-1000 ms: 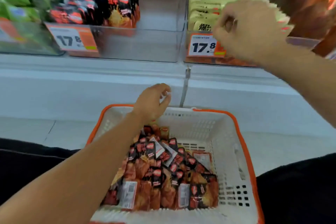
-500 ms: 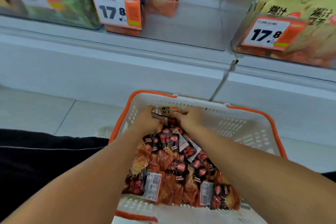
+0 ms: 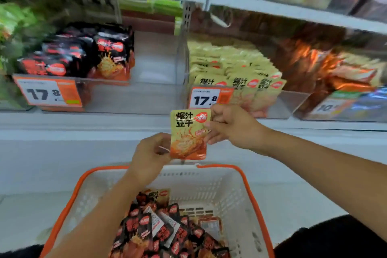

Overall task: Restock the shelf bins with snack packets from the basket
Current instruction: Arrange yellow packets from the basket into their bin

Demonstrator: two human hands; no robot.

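Head view: since the earlier frame, both hands have risen from the basket (image 3: pixel 236 186) at 6 o'clock. Our left hand (image 3: pixel 149 158) and right hand (image 3: pixel 232 126) pinch opposite edges of one yellow packet (image 3: pixel 189 134), held upright. We should guide it toward the yellow-packet bin (image 3: pixel 293 98) at 1 o'clock, label facing forward.

Shop; price tags (image 3: pixel 48 92) on stocked shelf bins (image 3: pixel 134 98)

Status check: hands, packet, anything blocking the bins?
Both hands, left and right, pinch one yellow packet above the basket. Yellow bin straight ahead, unobstructed.
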